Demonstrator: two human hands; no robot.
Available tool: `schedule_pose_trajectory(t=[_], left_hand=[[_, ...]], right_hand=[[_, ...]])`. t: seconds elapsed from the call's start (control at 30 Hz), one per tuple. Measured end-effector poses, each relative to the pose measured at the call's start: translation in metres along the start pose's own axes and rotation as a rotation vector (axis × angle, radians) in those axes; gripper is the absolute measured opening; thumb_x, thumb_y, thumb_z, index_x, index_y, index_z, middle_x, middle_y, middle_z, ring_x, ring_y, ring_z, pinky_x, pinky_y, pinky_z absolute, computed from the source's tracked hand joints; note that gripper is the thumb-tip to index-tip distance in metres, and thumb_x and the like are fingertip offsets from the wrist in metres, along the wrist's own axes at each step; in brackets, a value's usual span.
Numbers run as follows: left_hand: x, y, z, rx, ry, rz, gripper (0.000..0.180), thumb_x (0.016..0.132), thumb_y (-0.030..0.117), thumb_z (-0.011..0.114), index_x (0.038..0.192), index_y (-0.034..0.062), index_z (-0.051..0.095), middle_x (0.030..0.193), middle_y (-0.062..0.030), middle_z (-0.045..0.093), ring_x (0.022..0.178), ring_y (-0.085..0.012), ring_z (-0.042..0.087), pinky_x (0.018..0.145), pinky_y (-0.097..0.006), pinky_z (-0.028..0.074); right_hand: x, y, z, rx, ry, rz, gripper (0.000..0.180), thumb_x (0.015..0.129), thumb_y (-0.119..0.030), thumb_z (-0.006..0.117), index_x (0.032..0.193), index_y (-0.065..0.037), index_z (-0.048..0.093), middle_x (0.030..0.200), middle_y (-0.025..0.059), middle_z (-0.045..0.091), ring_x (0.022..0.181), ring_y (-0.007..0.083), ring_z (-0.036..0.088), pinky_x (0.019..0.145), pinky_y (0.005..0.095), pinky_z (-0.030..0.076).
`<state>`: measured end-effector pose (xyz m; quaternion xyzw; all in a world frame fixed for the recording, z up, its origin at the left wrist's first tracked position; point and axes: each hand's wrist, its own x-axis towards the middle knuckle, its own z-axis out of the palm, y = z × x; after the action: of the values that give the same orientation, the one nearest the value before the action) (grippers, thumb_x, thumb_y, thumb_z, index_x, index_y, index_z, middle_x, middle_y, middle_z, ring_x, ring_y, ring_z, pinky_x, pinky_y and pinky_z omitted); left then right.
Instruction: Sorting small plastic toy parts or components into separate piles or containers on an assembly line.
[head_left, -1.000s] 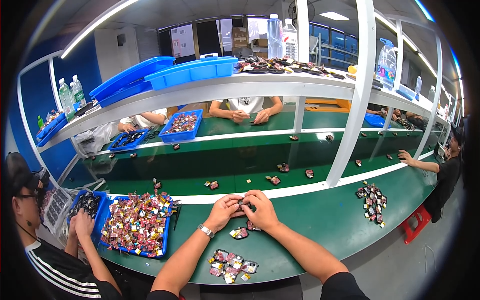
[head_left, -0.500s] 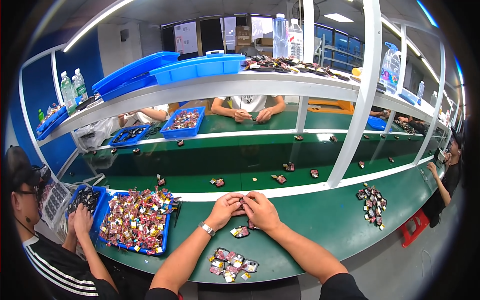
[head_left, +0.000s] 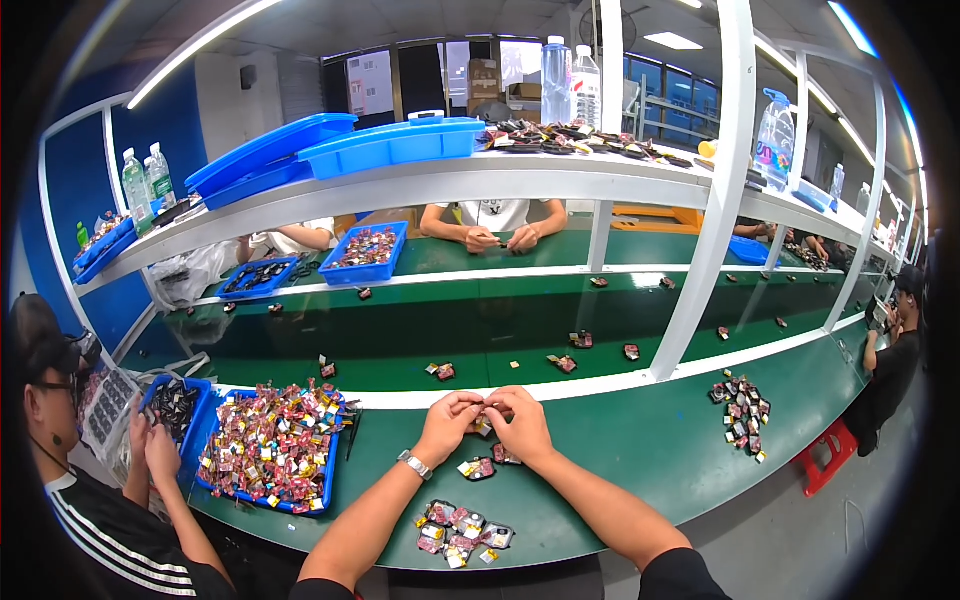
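My left hand [head_left: 447, 427] and my right hand [head_left: 523, 430] meet over the green table [head_left: 620, 470]. Their fingertips pinch together on a small electronic module, mostly hidden by the fingers. Just below them lie two more modules, one a black piece with red and white-yellow parts [head_left: 477, 468], the other a darker one [head_left: 506, 454] beside my right wrist. Closer to the table's near edge, between my forearms, rests a cluster of similar modules [head_left: 464, 531].
Left of my left arm stands a blue tray [head_left: 334, 472] heaped with small red, white and yellow parts. Beyond it sits a smaller blue tray [head_left: 206, 397] of black pieces, beside a co-worker [head_left: 60, 420]. A white post [head_left: 706, 220] rises ahead. More modules [head_left: 741, 410] lie to the right.
My hands stay together in nearly the same place, fingers slightly shifted. Modules on the strip beyond the white rail have slid a little to the right. The left co-worker's hands have risen slightly.
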<state>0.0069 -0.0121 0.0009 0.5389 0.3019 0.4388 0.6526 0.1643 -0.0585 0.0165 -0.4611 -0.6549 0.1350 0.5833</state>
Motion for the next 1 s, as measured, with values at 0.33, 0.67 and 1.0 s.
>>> schedule_pose_trajectory(t=[0.33, 0.67, 1.0], left_hand=[[-0.005, 0.004, 0.002, -0.001, -0.141, 0.050, 0.029, 0.092, -0.004, 0.055, 0.121, -0.0009, 0.053, 0.116, -0.0094, 0.061, 0.099, -0.0127, 0.062, 0.084, -0.027, 0.054], [-0.003, 0.005, 0.000, -0.003, -0.148, -0.007, 0.034, 0.091, -0.005, 0.054, 0.124, -0.0008, 0.050, 0.120, -0.0106, 0.059, 0.106, -0.0150, 0.060, 0.089, -0.029, 0.054], [0.002, 0.000, -0.002, -0.088, -0.106, 0.019, 0.041, 0.093, 0.001, 0.054, 0.132, -0.0016, 0.043, 0.138, -0.0185, 0.047, 0.118, -0.0283, 0.056, 0.096, -0.038, 0.052]], right_hand=[[-0.003, 0.003, -0.003, -0.107, 0.010, 0.052, 0.009, 0.079, -0.002, 0.067, 0.088, -0.004, 0.067, 0.091, 0.0085, 0.063, 0.075, 0.0227, 0.067, 0.066, 0.0335, 0.055], [0.000, 0.006, -0.005, -0.144, -0.001, -0.017, 0.008, 0.079, -0.002, 0.069, 0.087, -0.003, 0.069, 0.091, 0.0090, 0.064, 0.074, 0.0214, 0.068, 0.065, 0.0321, 0.056], [0.065, 0.098, -0.027, -0.307, 0.222, 0.350, 0.004, 0.075, -0.006, 0.069, 0.079, -0.004, 0.069, 0.085, 0.0165, 0.065, 0.081, 0.0334, 0.065, 0.075, 0.0423, 0.052]])
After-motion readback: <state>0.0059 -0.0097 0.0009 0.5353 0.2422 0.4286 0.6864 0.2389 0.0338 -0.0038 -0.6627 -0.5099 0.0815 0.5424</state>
